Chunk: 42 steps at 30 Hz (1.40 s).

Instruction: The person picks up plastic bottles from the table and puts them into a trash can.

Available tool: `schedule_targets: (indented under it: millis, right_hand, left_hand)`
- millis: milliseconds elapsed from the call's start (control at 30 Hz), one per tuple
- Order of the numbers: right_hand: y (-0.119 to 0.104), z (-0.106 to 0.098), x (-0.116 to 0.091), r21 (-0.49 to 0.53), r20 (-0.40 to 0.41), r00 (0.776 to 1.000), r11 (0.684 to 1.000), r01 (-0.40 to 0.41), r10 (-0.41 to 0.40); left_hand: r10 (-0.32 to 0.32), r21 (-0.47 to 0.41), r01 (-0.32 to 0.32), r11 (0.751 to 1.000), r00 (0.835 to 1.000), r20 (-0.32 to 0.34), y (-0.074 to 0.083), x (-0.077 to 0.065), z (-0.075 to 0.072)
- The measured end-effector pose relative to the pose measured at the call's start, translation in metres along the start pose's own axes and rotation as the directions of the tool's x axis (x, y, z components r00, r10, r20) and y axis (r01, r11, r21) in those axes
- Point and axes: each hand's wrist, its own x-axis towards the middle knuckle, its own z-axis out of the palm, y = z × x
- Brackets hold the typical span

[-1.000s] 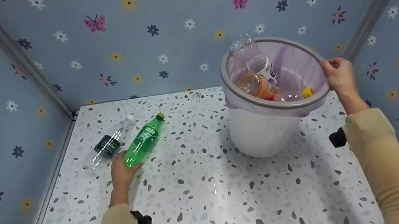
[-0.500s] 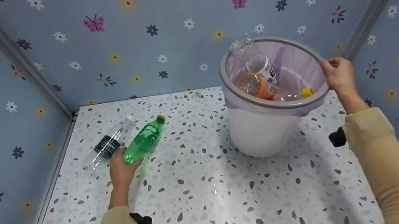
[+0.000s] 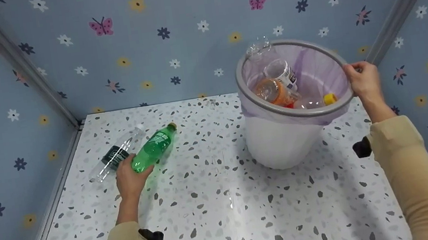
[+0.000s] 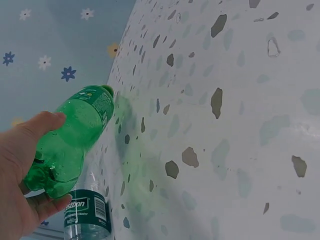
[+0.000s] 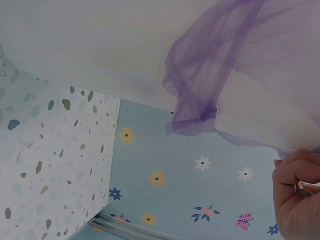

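Observation:
With thumb and fingers my left hand (image 3: 131,181) grips the base end of a green plastic bottle (image 3: 155,147). Its yellowish cap points away, towards the back wall. In the left wrist view the green bottle (image 4: 75,132) slants above the speckled surface, and a greenish shadow falls there. Just left of it lies a clear water bottle (image 3: 115,157) with a dark green label. My right hand (image 3: 364,83) pinches the grey rim of a white trash bin (image 3: 280,144), which leans to one side. A purple bag (image 5: 200,85) lines the bin and folds over its rim.
Inside the bin are an orange-labelled bottle (image 3: 273,91), a clear cup (image 3: 280,72), a yellow-capped bottle (image 3: 329,98) and other clear plastic. One clear plastic piece (image 3: 259,48) sticks out over the back rim. Flowered walls (image 3: 183,23) close off the speckled tabletop (image 3: 217,203) behind and at both sides.
The green bottle's base end has shifted slightly away from me in my left hand, and its label has turned a little. My right hand and the bin have stayed in place.

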Motion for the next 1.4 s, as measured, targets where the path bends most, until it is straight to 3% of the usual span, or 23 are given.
schedule_targets:
  millis: [467, 867, 1400]
  right_hand:
    - [0.002, -0.001, 0.002, -0.031, -0.016, 1.0, 0.999, 0.014, -0.015]
    - [0.001, -0.001, -0.001, -0.024, -0.014, 1.0, 1.0, 0.013, -0.014]
    - [-0.001, -0.001, -0.001, -0.032, 0.006, 1.0, 0.999, 0.006, -0.006]
  left_hand:
    - [0.055, -0.058, -0.058, 0.997, 0.997, -0.049, 0.023, 0.006, -0.012]
    - [0.091, -0.094, -0.099, 0.991, 0.992, -0.092, 0.054, 0.014, -0.025]
    - [0.197, -0.19, -0.228, 0.955, 0.965, -0.171, 0.103, 0.017, -0.04]
